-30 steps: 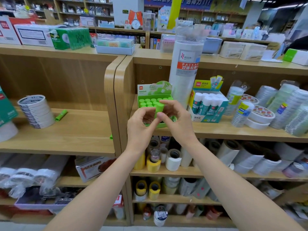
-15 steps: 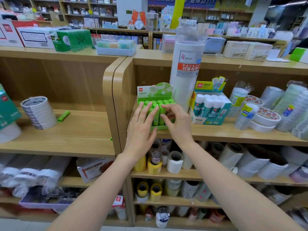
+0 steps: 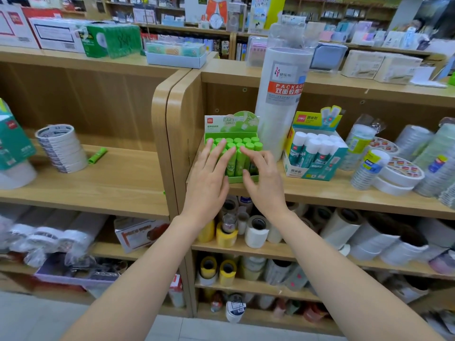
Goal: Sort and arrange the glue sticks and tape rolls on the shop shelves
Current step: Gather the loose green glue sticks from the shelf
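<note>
Left hand (image 3: 209, 179), right hand (image 3: 264, 179) on green glue sticks (image 3: 240, 158); roughly dozen caps visible.

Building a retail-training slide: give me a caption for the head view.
The left hand and right hand, fingers extended, over green glue sticks standing in a shelf display box.

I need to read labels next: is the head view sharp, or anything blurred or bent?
Head view: green cardboard box of green-capped glue sticks sharp at centre; clear-wrapped white tape rolls at lower left smeared; wooden shelf boards bow toward edges; lighting even, no harsh glare.
</note>
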Motion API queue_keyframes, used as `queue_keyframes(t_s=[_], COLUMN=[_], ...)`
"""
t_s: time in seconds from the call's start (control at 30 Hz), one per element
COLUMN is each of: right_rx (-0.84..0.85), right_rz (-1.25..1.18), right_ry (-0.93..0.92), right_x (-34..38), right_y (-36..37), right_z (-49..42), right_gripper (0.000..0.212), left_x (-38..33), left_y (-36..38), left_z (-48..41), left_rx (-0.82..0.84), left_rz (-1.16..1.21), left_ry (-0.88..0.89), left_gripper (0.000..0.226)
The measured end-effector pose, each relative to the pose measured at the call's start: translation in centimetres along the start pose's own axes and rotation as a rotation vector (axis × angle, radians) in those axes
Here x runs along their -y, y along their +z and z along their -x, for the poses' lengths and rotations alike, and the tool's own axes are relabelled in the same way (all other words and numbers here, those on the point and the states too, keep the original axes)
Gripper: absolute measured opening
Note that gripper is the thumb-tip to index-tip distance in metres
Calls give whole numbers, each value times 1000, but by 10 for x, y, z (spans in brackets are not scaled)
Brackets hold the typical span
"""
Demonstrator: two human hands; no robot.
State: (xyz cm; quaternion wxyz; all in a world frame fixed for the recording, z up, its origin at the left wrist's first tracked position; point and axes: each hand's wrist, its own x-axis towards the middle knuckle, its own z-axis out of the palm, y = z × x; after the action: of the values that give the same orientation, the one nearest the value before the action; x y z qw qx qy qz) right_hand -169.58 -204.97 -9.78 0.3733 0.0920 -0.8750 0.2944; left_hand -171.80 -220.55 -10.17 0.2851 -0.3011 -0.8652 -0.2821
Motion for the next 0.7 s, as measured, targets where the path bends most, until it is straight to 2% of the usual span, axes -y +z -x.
queue_keyframes(t_s=[0.07, 0.13, 0.23, 0.3, 0.37, 0.5, 0.7], right_rx=[4, -67, -174, -126, -11, 215, 516], right_rz=[3, -24, -170, -311, -416, -464, -244], right_ry=[15, 40, -3, -74, -141, -143, 149], right_x=[2, 9, 33, 58, 85, 128, 153], right_y=[-2, -4, -2, 7, 23, 84, 198], right_z=[3, 7, 14, 20, 29, 51, 55], right_gripper=[56, 58, 46, 34, 26, 21, 34], left_x=[0, 0, 0, 8, 26, 91, 224], left_y=[-7, -16, -28, -35, -45, -70, -102], left_z=[2, 10, 39, 61, 81, 110, 130], left_rx=[11, -30, -186, -269, -284, -181, 177], left_rz=[-9, -31, -50, -40, -43, -136, -173], left_ry=[22, 38, -19, -114, -209, -303, -373], left_gripper=[66, 66, 52, 40, 30, 27, 34])
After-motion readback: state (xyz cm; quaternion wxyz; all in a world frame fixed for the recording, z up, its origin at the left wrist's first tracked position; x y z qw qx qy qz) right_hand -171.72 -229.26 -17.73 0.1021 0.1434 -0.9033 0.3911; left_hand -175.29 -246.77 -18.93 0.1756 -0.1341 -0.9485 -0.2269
